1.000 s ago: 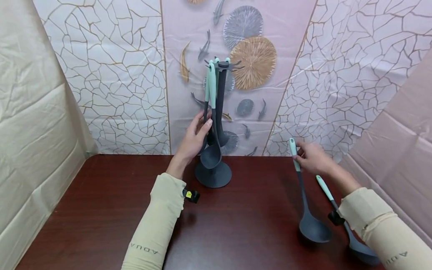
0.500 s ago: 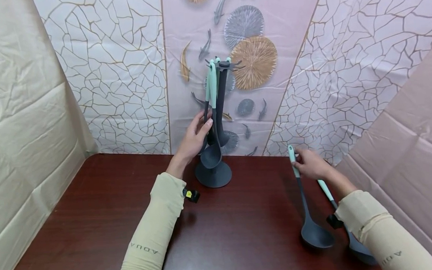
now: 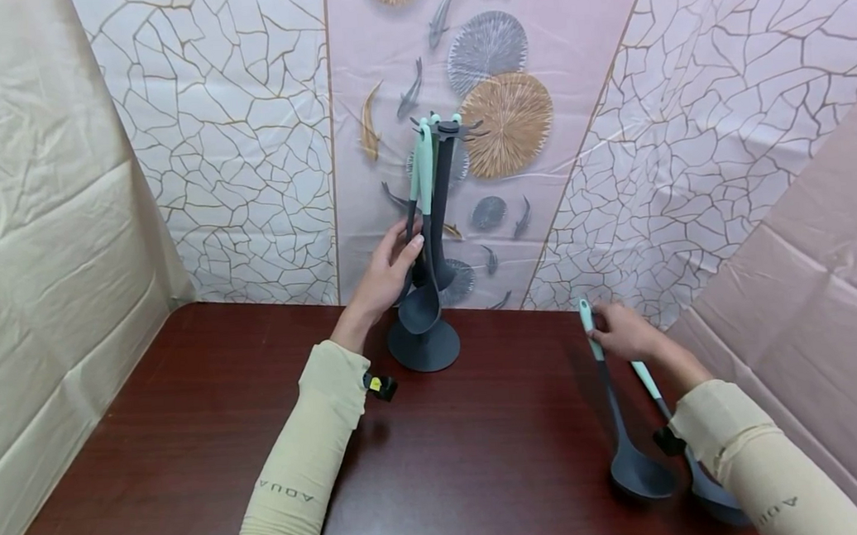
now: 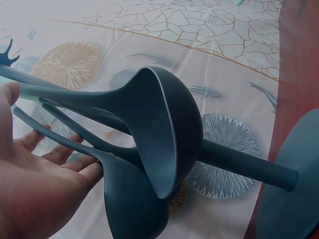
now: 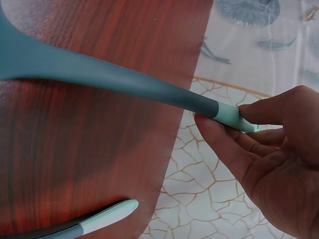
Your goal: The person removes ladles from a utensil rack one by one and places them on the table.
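A dark grey stand (image 3: 425,349) with a round base holds several hanging utensils with mint handles. My left hand (image 3: 380,279) is around their shafts. In the left wrist view its thumb lies against the shaft of a hanging ladle (image 4: 159,134), and its fingers reach behind the shaft of a second, rounded utensil (image 4: 132,199). My right hand (image 3: 623,330) pinches the mint handle of another ladle (image 3: 640,475) between thumb and fingers. That ladle slants, handle up and bowl low by the tabletop; I cannot tell whether the bowl touches it.
Another mint-handled utensil (image 3: 716,496) lies on the dark red table (image 3: 443,474) at the right, partly hidden by my right forearm. A patterned cloth backdrop (image 3: 241,148) stands behind the table's far edge, with plain cloth walls at both sides.
My right hand has lowered the ladle, and its bowl has shifted nearer to me and slightly right. My left hand stays at the stand.
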A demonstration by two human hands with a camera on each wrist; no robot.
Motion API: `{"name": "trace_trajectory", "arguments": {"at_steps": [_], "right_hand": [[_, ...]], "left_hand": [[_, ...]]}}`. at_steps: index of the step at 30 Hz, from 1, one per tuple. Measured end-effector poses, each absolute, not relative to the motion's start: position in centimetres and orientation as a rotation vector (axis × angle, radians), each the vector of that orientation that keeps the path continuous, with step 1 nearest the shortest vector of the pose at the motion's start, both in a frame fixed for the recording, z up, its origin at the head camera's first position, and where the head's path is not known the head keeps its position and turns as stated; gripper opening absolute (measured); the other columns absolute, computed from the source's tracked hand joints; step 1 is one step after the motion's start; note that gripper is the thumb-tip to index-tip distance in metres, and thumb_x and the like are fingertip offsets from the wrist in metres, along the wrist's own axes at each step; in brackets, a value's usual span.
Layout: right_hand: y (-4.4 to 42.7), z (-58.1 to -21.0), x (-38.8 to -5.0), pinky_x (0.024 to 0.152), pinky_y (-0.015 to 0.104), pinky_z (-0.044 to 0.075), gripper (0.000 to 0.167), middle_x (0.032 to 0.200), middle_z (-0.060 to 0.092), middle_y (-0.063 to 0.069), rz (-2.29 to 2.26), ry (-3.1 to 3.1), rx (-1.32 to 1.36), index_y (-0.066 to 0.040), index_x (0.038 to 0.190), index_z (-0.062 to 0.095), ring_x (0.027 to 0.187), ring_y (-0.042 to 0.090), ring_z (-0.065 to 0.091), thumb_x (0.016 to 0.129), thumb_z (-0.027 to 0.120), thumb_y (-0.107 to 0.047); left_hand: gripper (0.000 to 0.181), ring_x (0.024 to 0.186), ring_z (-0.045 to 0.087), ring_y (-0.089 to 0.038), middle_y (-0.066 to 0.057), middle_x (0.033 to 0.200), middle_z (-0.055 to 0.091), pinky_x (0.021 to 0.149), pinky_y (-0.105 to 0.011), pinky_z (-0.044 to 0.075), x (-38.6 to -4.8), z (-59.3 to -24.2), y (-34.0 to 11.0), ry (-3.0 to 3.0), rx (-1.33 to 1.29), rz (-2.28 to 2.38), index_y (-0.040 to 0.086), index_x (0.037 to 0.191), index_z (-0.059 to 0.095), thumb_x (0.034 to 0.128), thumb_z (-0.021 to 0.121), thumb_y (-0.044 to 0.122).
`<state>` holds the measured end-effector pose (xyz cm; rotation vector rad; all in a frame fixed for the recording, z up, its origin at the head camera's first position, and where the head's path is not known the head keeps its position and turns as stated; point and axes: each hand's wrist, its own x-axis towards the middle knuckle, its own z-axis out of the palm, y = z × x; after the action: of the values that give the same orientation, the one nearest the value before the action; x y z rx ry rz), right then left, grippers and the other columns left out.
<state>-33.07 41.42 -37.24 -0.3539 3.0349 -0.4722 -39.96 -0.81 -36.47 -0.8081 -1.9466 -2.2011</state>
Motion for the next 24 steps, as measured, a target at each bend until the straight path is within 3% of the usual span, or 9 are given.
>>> {"name": "trace_trajectory", "arguments": {"at_steps": [6,10,13,18,24], "right_hand": [[42.0,-37.7,-33.0,0.057,0.036,0.045,0.011,0.074,0.060,0.006,-0.423,2.986,-0.307,0.001,0.102,0.059,0.060,0.019,0.056,0.104,0.062,-0.009],[42.4,-38.0,-33.0,0.061,0.037,0.047,0.029,0.079,0.062,0.007,-0.349,2.982,-0.292,0.013,0.120,0.060,0.065,0.019,0.058,0.103,0.064,-0.011],[42.6,-38.3,-33.0,0.062,0.037,0.046,0.037,0.079,0.061,0.006,-0.318,2.978,-0.293,0.015,0.127,0.058,0.067,0.019,0.057,0.103,0.065,-0.012],[42.8,-38.8,-32.7,0.061,0.035,0.044,0.022,0.074,0.057,0.004,-0.343,2.963,-0.314,0.007,0.113,0.062,0.063,0.017,0.055,0.101,0.066,-0.011],[43.0,-39.2,-32.4,0.061,0.043,0.061,0.031,0.084,0.062,0.013,-0.524,2.828,-0.198,0.015,0.127,0.055,0.063,0.020,0.069,0.103,0.062,-0.003]], "left_hand": [[0.057,0.151,0.043,-0.029,-0.012,0.166,0.041,0.122,-0.048,0.036,-39.9,-36.4,-0.8,-1.945,-0.812,-2.195,0.006,0.165,0.034,0.1142,0.050,0.026],[0.058,0.149,0.045,-0.026,-0.009,0.165,0.043,0.121,-0.047,0.037,-39.8,-36.5,-0.9,-1.937,-0.818,-2.183,0.008,0.165,0.036,0.1136,0.052,0.029],[0.058,0.149,0.045,-0.025,-0.009,0.164,0.044,0.121,-0.047,0.038,-39.8,-36.7,-0.9,-1.931,-0.818,-2.180,0.007,0.164,0.037,0.1133,0.053,0.030],[0.059,0.150,0.044,-0.024,-0.009,0.164,0.044,0.121,-0.046,0.038,-39.8,-36.7,-1.0,-1.931,-0.818,-2.176,0.007,0.164,0.036,0.1131,0.053,0.031],[0.056,0.149,0.045,-0.024,-0.008,0.164,0.045,0.121,-0.045,0.038,-39.7,-36.5,-0.9,-1.929,-0.821,-2.181,0.011,0.164,0.039,0.1132,0.053,0.031]]}}
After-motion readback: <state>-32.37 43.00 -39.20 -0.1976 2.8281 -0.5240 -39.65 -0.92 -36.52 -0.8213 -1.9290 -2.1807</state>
